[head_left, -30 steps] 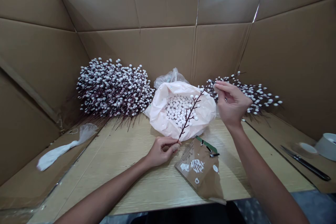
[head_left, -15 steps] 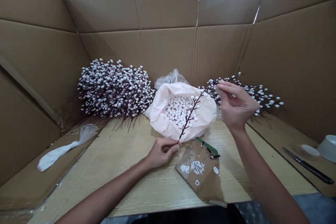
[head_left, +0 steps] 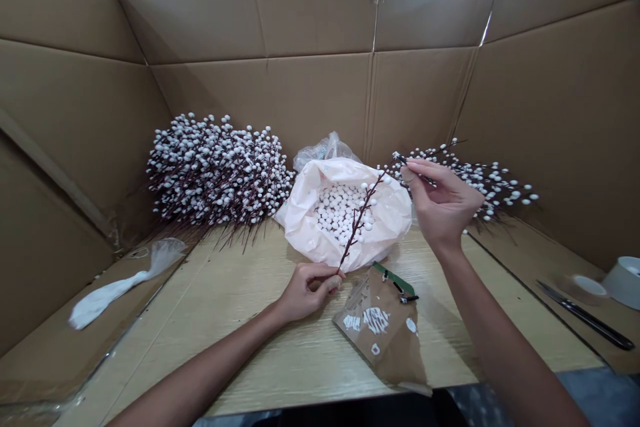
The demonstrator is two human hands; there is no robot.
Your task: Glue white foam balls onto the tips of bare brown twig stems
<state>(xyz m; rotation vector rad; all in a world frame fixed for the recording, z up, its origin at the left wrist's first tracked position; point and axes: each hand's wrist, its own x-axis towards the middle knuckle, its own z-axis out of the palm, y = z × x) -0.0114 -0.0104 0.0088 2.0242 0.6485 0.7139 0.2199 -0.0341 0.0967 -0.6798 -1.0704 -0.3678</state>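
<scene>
In the head view, my left hand (head_left: 310,290) pinches the lower end of a dark brown berry branch (head_left: 356,230). The branch leans up to the right over an open pale plastic bag (head_left: 303,220) of loose white berries (head_left: 333,213), and a few white berries sit on its twigs. My right hand (head_left: 443,197), raised to the right of the branch tip, is closed on a small dark thin piece (head_left: 400,159). What kind of piece it is does not show clearly. Between my arms lies a brown packet (head_left: 395,353) with white smears and small black bits near its green edge.
A large pile of white-berry branches (head_left: 215,170) lies at the back left, a smaller one (head_left: 500,187) at the back right. Far right are a black-handled knife (head_left: 587,315) and tape rolls (head_left: 625,283). A white plastic bag (head_left: 115,293) lies left. Cardboard walls (head_left: 310,13) surround the table.
My right hand has moved slightly left and a little down, bringing the dark piece nearer the branch tip. My left hand and the branch have stayed almost still.
</scene>
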